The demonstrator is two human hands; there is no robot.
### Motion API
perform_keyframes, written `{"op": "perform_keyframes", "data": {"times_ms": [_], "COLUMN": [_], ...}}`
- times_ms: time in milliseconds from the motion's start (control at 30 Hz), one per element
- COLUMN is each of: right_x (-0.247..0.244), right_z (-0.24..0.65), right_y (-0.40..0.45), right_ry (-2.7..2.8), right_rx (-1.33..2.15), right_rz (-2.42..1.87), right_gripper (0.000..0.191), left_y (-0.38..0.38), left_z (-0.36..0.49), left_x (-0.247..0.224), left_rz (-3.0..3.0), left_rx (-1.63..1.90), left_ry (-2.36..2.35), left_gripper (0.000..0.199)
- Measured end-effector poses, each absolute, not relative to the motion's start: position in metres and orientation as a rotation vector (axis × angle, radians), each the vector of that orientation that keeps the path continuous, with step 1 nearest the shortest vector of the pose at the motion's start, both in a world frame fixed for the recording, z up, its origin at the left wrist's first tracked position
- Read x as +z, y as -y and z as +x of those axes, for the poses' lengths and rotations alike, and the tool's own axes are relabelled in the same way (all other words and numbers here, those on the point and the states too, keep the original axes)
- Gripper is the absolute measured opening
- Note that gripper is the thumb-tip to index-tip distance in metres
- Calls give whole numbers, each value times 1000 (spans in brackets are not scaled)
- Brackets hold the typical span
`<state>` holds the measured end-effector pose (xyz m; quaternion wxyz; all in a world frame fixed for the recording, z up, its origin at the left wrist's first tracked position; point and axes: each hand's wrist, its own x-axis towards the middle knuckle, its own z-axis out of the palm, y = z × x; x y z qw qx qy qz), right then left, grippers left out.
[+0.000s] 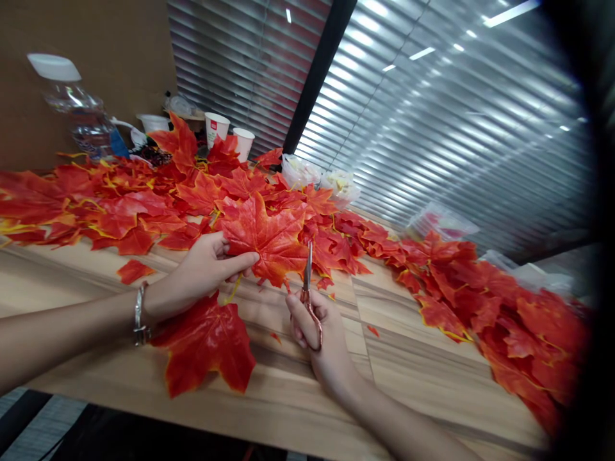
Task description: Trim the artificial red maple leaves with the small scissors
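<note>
Between thumb and fingers, my left hand pinches a red-orange artificial maple leaf, its broad face turned toward me. My right hand is closed around the copper-coloured handles of a pair of scissors. The blades point upward at the right edge of the held leaf; whether they touch it, I cannot tell. Below my left hand hangs or lies another red maple leaf with a yellow stem near my fingers. Small red scraps lie on the wooden table.
A heap of red leaves spreads across the back of the table, and another pile runs down the right. Behind stand a clear plastic bottle, paper cups and plastic bags. Window blinds rise at the back.
</note>
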<state>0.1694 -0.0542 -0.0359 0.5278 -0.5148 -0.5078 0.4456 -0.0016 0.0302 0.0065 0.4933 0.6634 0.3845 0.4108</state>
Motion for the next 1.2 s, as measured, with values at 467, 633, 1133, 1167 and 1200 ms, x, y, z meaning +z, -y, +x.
{"op": "perform_keyframes", "data": {"times_ms": [467,633,1133,1167,1200], "right_x": [-36,-35,-38,-38,-38], "right_z": [170,169,170,170,170], "right_y": [55,53,54,54,54], "right_ry": [1137,1147,1196,1197,1198], "right_rx": [1109,1135,1099,1100,1100], "right_rz": [-1203,-1211,-1117,-1119,-1120], "right_gripper": [35,37,37,37,37], "left_y": [-31,-31,-30,-30,-30], "left_z": [-3,-3,-4,-4,-4], "left_x": [8,8,7,7,7], "left_rz": [1627,1628,1567,1569,1574], "left_rx": [1035,1035,1052,1056,1058], "left_ry": [-997,-981,-943,-944,-944], "left_gripper": [23,21,26,26,26]}}
